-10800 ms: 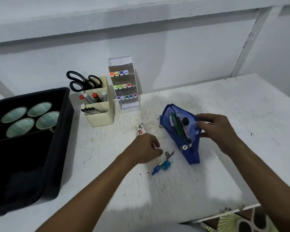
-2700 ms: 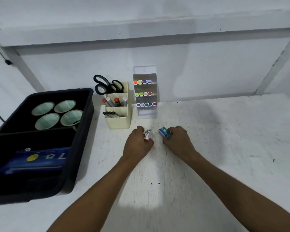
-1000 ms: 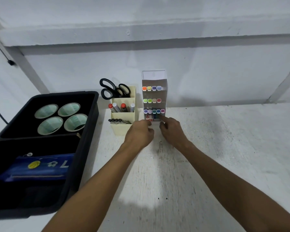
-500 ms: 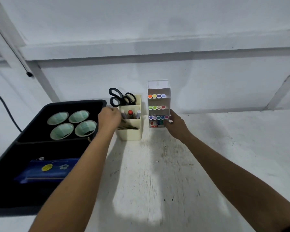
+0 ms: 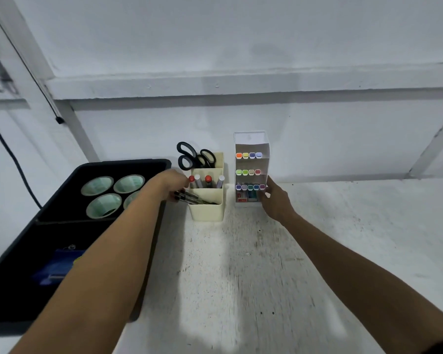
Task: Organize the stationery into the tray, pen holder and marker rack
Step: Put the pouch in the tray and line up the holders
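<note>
Now off the worktop and up at the organisers: left hand apparently pinching pens in the pen holder, right hand gripping the marker rack, 2 erasers shelved.

The table in front of the holder and rack lies open. A narrow gap separates holder and rack; the wall closes in behind. The tray blocks the left, and both hands flank the containers: left hand, right hand.
</note>
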`<state>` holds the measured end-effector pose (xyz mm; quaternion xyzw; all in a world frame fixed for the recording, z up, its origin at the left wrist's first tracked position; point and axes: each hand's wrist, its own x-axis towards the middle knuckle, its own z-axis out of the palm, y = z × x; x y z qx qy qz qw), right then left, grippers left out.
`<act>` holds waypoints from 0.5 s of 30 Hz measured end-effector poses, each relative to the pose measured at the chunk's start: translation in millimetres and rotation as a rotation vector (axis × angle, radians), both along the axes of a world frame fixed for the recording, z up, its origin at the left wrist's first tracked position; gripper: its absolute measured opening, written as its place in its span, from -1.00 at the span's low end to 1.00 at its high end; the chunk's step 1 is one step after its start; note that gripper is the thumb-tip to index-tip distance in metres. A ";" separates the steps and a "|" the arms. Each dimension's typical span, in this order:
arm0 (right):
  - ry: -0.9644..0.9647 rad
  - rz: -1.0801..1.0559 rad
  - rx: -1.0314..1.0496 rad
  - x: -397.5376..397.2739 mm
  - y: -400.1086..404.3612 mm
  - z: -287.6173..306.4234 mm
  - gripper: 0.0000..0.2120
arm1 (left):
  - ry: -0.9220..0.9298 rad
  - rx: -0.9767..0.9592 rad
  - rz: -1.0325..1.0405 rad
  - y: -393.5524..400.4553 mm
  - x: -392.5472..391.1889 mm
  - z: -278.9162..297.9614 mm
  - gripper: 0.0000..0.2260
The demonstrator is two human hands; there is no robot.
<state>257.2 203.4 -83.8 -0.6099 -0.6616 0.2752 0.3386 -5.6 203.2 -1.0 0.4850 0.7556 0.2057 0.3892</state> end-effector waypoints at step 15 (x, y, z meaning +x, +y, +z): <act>-0.035 -0.035 -0.028 -27.0 -11.5 -0.3 -0.62 | 0.055 0.039 -0.087 0.1 8.9 -20.5 -0.82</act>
